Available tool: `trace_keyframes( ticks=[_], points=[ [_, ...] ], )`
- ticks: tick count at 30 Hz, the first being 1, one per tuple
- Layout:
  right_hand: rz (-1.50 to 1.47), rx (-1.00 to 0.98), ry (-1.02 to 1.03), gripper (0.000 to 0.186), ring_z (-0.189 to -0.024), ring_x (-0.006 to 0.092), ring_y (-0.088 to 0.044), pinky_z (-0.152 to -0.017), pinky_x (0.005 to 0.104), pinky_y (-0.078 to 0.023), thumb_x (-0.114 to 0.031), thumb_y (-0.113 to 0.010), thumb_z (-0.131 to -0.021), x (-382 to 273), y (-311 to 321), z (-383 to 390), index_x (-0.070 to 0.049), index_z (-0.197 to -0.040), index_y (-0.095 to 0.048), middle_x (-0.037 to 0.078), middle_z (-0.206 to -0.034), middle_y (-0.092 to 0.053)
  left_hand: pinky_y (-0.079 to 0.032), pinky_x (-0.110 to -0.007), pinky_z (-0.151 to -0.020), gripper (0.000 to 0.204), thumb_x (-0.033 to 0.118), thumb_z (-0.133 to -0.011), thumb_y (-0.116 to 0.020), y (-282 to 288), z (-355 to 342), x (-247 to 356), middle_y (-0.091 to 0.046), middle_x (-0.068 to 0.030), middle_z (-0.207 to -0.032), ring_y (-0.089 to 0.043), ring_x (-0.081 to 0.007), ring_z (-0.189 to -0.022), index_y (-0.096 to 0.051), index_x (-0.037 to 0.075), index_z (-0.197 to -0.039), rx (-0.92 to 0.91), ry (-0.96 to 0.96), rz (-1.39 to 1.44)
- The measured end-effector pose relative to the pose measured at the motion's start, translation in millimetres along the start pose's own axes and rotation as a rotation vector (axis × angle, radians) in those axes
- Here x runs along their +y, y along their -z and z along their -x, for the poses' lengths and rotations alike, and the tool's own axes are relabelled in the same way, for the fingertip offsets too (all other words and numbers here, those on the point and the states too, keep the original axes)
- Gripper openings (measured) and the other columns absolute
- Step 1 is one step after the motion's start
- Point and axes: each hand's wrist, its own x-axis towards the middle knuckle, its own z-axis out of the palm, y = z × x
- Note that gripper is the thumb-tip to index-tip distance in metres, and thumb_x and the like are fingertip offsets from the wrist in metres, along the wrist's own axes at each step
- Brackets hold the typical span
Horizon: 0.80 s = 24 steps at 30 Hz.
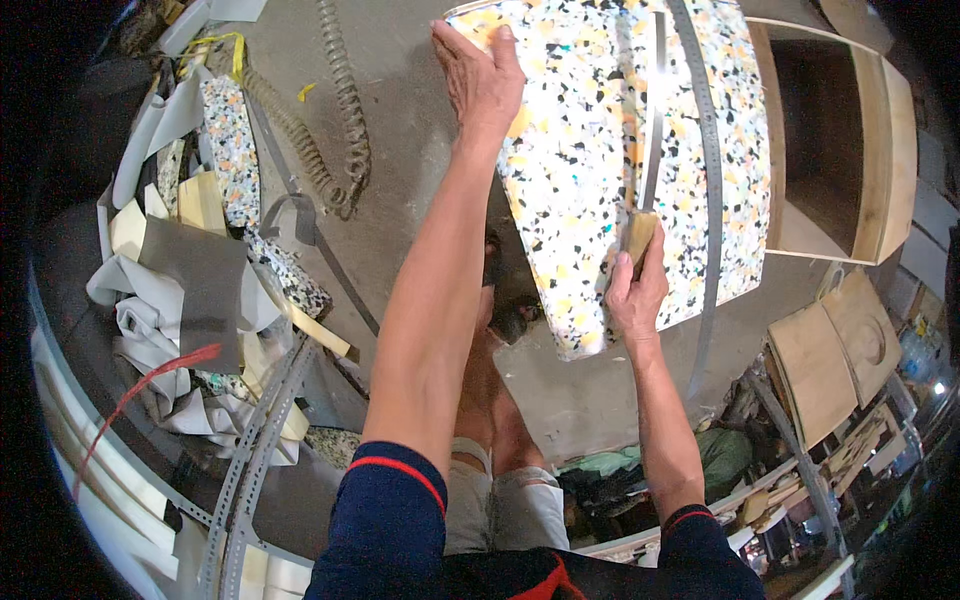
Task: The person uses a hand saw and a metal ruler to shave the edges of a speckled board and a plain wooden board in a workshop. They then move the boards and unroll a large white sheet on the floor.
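Observation:
A slab of speckled multicoloured foam (560, 190) lies in front of me. My left hand (482, 85) grips its far left edge, thumb on top and the other fingers over the side. In my right hand (640, 290) is the wooden handle of a long knife (655, 130). Its straight blade points away from me, along a dark slit in the foam. A grey metal ruler (710, 170) lies across the slab to the right of the knife and bends past its near edge.
An open wooden frame (885, 150) adjoins the slab on the right. Foam offcuts (230, 150) and grey fabric scraps (150, 290) are heaped at left, near perforated metal angle bars (250, 470). A coiled hose (345, 100) lies on the floor. Wooden panels (815, 370) stand at lower right.

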Motion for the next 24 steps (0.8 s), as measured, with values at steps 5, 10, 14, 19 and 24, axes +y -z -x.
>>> trace_keyframes(
  ticks=[5,10,14,19,24],
  points=[
    [0.022,-0.118,-0.080,0.068,-0.106,0.0479,-0.063,-0.092,0.0475,-0.052,-0.020,-0.053,-0.094,11,-6,-4,0.005,-0.152,-0.027,0.034,-0.126,-0.058,-0.014,-0.048,-0.124,0.087,0.041,-0.102,-0.048,-10,-8,-11,-0.012,-0.0316,-0.161,-0.012,-0.0442,-0.151,0.001,-0.009,-0.154,-0.109,0.086,-0.115],
    [0.068,-0.067,0.028,0.063,-0.096,0.0488,-0.064,-0.082,0.0512,-0.052,-0.017,-0.056,-0.092,11,-12,-14,0.001,-0.147,-0.033,0.031,-0.116,-0.062,-0.018,-0.049,-0.122,0.080,0.043,-0.103,-0.043,-19,-7,-16,-0.016,-0.0351,-0.159,-0.019,-0.0474,-0.147,-0.012,-0.011,-0.154,0.155,-0.142,-0.068],
    [0.068,-0.023,0.186,0.054,-0.075,0.0337,-0.069,-0.065,0.0436,-0.054,-0.025,-0.053,-0.098,3,-8,-16,-0.009,-0.147,-0.038,0.021,-0.091,-0.069,-0.017,-0.048,-0.122,0.079,0.041,-0.103,-0.044,-12,73,-21,-0.017,-0.0371,-0.158,-0.019,-0.0493,-0.147,-0.014,-0.013,-0.153,0.119,-0.165,-0.123],
    [-0.038,-0.073,0.011,0.059,-0.086,0.0479,-0.066,-0.074,0.0531,-0.052,-0.026,-0.050,-0.098,1,-5,-13,-0.006,-0.150,-0.032,0.030,-0.095,-0.066,-0.014,-0.050,-0.122,0.078,0.032,-0.102,-0.043,1,304,-23,-0.013,-0.0358,-0.158,-0.016,-0.0505,-0.147,-0.005,-0.012,-0.153,-0.138,0.130,0.171],
    [0.038,0.043,0.150,0.056,-0.086,0.0483,-0.066,-0.075,0.0521,-0.052,-0.026,-0.049,-0.098,11,-9,-8,-0.005,-0.148,-0.035,0.031,-0.093,-0.066,-0.022,-0.052,-0.117,0.069,0.029,-0.101,-0.044,-15,351,-50,-0.031,-0.0344,-0.151,-0.031,-0.0489,-0.140,-0.017,-0.009,-0.151,0.010,-0.089,0.261]
  ],
)
